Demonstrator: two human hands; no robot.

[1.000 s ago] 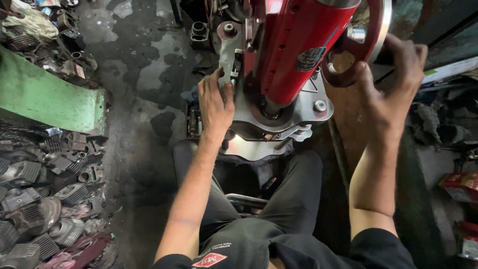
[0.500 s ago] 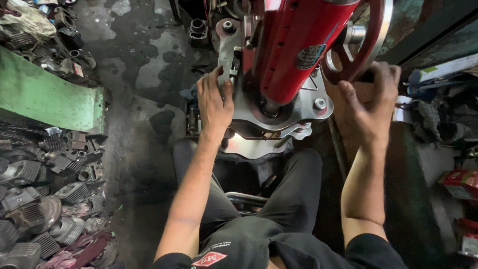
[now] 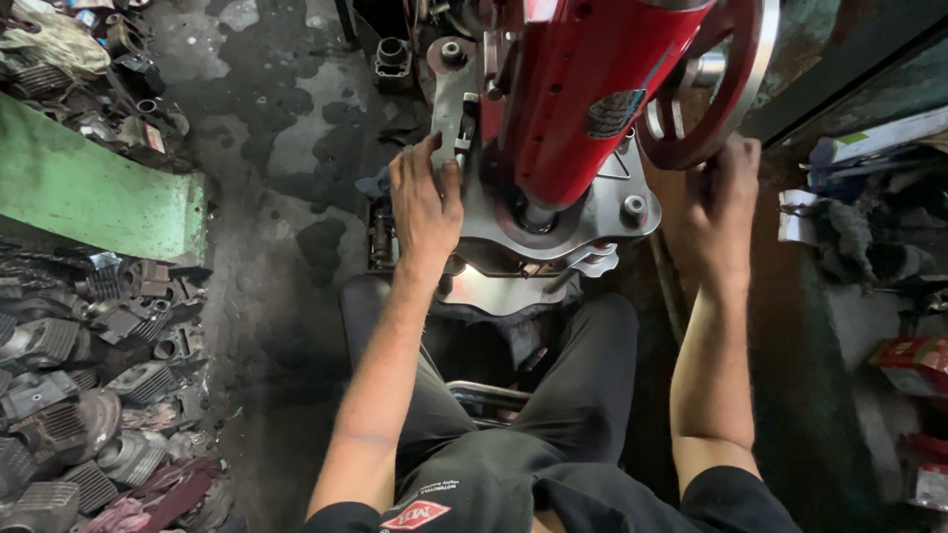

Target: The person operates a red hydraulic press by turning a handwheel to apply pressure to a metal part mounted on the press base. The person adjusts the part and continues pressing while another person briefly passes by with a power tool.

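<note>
Pressing flat, fingers spread, the left hand (image 3: pixel 425 202) is laid on the grey metal base plate (image 3: pixel 563 222) at frame centre. The right hand (image 3: pixel 726 197) is curled on the lower rim of the red handwheel (image 3: pixel 726 94), upper right; a full clamp cannot be confirmed. The red machine column (image 3: pixel 583 94) rises between both hands, tilted toward upper right. Cylinder scrap (image 3: pixel 89 395) is heaped lower left, a green panel (image 3: pixel 94 197) above it.

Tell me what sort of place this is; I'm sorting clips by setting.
Most likely an engine repair or machine workshop: a red machine with a handwheel stands on a metal base, finned engine cylinders lie heaped at one side, and the concrete floor is oil-stained.
</note>
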